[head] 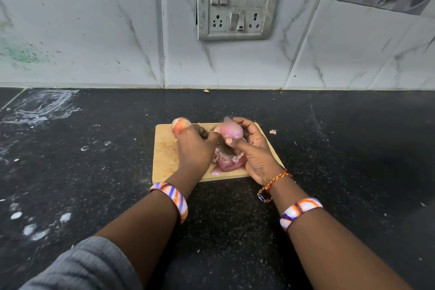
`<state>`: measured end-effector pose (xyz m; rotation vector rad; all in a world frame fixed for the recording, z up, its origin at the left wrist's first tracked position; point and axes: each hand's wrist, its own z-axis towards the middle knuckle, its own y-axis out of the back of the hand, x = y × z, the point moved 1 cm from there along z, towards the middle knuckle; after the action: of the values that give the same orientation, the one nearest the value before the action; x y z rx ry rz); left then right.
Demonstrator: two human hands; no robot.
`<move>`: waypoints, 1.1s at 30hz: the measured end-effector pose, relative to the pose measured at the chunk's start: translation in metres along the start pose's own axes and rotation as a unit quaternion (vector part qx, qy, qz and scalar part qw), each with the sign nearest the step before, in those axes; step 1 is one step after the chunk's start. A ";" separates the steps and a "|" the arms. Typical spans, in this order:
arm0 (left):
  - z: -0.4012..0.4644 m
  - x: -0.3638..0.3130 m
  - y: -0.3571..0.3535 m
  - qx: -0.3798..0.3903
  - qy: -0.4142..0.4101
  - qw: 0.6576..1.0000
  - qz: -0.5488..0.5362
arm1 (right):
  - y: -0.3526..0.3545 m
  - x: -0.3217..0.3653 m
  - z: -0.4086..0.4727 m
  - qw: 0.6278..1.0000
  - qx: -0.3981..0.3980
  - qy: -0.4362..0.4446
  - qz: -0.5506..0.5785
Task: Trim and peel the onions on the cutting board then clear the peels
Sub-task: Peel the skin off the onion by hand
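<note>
- Over a wooden cutting board (pixel 164 153) on a dark speckled desk (pixel 94 172), a person peels a pale purple onion (pixel 233 130), held just above the board's far right part.
- The right hand (pixel 255 155) cups the onion, thumb and fingers curled round it; the left hand (pixel 196 148) reaches in beside it, fingertips pinched at the onion's left side, apparently on a strip of skin, though the exact hold is hard to make out.
- The visible face of the onion looks smooth and bare, which suggests that its peeling is well advanced.
- A second onion (pixel 180 125) sits at the board's far left corner in its papery outer skin, partly hidden by the left hand; by the look of it, this one is not yet peeled.
- A heap of purple peels (pixel 227 162) lies on the board beneath the hands, and one stray scrap (pixel 273 131) rests on the desk just right of the board.
- Judged from this, the task stands about midway: one onion remains, and all clearing of peels is still to do.
- No knife is in sight.
</note>
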<state>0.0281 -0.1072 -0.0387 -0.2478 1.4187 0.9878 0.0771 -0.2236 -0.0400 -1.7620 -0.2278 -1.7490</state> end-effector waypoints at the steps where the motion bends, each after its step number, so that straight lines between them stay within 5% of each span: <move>1: 0.000 0.001 -0.001 0.001 0.002 1.000 0.006 | 0.001 0.000 0.000 1.000 -0.004 0.005 0.011; 19: -0.003 0.003 0.001 -0.011 -0.034 0.999 -0.022 | 0.006 -0.002 0.004 0.993 -0.004 0.008 0.120; 27: -0.008 -0.001 0.003 0.013 -0.023 0.984 -0.177 | -0.001 0.000 -0.002 0.999 -0.033 0.005 0.023; 33: -0.007 0.000 0.003 0.068 0.004 0.983 -0.172 | -0.006 0.003 -0.006 0.999 -0.041 0.009 -0.034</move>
<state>0.0210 -0.1102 -0.0394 -0.3808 1.3881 0.6051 0.0693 -0.2227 -0.0361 -1.8142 -0.2147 -1.8457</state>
